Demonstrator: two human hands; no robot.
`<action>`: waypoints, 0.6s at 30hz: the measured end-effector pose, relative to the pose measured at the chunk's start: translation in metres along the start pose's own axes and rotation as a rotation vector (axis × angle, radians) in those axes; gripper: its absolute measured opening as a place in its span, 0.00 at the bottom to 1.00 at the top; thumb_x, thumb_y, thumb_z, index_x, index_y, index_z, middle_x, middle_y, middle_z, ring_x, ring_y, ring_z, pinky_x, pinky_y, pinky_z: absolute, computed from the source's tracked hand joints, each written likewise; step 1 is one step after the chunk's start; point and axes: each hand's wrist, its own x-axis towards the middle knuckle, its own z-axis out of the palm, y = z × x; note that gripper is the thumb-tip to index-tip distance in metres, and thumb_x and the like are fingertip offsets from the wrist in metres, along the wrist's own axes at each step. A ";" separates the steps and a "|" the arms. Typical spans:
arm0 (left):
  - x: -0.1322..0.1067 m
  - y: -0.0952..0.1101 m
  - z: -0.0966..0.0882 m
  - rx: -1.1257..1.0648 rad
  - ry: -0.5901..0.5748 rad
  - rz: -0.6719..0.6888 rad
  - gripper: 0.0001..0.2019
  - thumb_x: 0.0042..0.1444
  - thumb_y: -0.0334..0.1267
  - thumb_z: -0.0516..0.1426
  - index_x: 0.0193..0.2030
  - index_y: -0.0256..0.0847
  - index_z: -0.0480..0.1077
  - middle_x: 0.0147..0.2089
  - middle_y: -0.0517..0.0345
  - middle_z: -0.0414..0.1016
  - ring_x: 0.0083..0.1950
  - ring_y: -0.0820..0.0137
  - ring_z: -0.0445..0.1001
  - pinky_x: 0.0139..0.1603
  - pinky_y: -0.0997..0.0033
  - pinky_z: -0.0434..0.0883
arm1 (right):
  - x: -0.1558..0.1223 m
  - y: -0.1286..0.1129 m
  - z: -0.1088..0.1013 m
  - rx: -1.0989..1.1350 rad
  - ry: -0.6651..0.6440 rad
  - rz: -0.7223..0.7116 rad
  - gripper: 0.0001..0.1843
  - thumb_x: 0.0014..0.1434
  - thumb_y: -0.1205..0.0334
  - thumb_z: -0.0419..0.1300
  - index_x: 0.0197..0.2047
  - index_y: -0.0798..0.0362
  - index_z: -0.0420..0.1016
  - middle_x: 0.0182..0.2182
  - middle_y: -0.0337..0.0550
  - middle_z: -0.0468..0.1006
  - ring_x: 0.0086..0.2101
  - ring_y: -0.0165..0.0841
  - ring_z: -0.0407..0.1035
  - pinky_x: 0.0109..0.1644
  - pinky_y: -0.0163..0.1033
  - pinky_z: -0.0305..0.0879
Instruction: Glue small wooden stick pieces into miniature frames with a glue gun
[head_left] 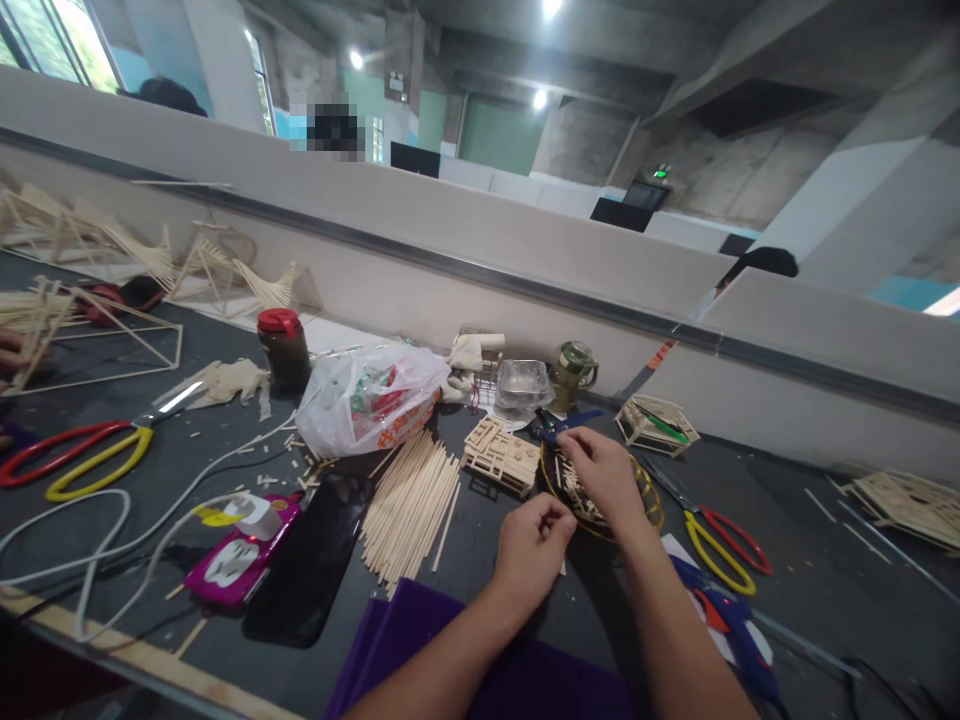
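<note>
My right hand (606, 478) is over a round yellow-rimmed basket (654, 490) holding small wooden pieces. Its fingers are pinched downward, and whatever may be between them is hidden. Just left of the basket, my left hand (531, 552) is closed, thumb and fingers together; I cannot make out anything in it. Beyond my hands stands a small model built of wooden sticks (501, 455). A blue-handled tool (574, 425) lies at the basket's far edge, close to my right fingertips. Left of my left hand lies a pile of thin wooden sticks (412, 505).
Red-and-yellow scissors (724, 550) and a blue glue gun (739, 635) lie at right. A black phone (307, 560), a pink power strip (240, 555) with cables, and a plastic bag (367, 395) are at left. Something purple (427, 640) lies under my forearms. Another person's hand (11, 355) shows far left.
</note>
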 end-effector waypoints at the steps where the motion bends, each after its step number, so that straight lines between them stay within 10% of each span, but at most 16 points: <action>1: 0.000 0.001 0.000 -0.013 0.022 0.004 0.04 0.53 0.33 0.55 0.31 0.39 0.71 0.25 0.63 0.68 0.26 0.75 0.62 0.29 0.75 0.59 | -0.007 0.000 -0.002 0.083 0.034 0.054 0.18 0.61 0.51 0.52 0.32 0.53 0.76 0.21 0.38 0.74 0.24 0.32 0.68 0.31 0.36 0.60; 4: 0.001 0.004 -0.001 -0.042 0.075 0.015 0.06 0.50 0.29 0.56 0.34 0.39 0.72 0.32 0.59 0.72 0.32 0.72 0.67 0.34 0.73 0.63 | -0.023 0.004 -0.006 0.242 0.069 0.145 0.18 0.59 0.47 0.55 0.31 0.53 0.75 0.18 0.36 0.71 0.21 0.31 0.65 0.27 0.35 0.59; 9: 0.000 0.004 -0.002 -0.200 0.101 0.077 0.10 0.52 0.36 0.59 0.42 0.41 0.73 0.45 0.53 0.75 0.50 0.65 0.70 0.55 0.64 0.62 | -0.049 -0.005 -0.011 0.404 0.103 0.097 0.17 0.58 0.51 0.58 0.47 0.51 0.73 0.43 0.47 0.78 0.37 0.37 0.73 0.41 0.41 0.68; 14: -0.008 0.020 -0.005 -0.901 -0.179 -0.179 0.29 0.59 0.60 0.47 0.59 0.43 0.66 0.58 0.46 0.70 0.59 0.60 0.67 0.59 0.60 0.62 | -0.089 -0.033 0.006 0.224 -0.013 -0.257 0.23 0.62 0.49 0.53 0.59 0.41 0.68 0.62 0.44 0.65 0.61 0.45 0.56 0.65 0.56 0.48; 18: -0.013 0.040 -0.018 -1.026 -0.520 -0.264 0.43 0.54 0.70 0.36 0.62 0.40 0.63 0.63 0.43 0.65 0.64 0.56 0.62 0.62 0.56 0.60 | -0.097 -0.009 -0.004 -0.045 0.021 -0.317 0.30 0.58 0.42 0.55 0.63 0.36 0.62 0.66 0.40 0.57 0.65 0.48 0.45 0.66 0.63 0.27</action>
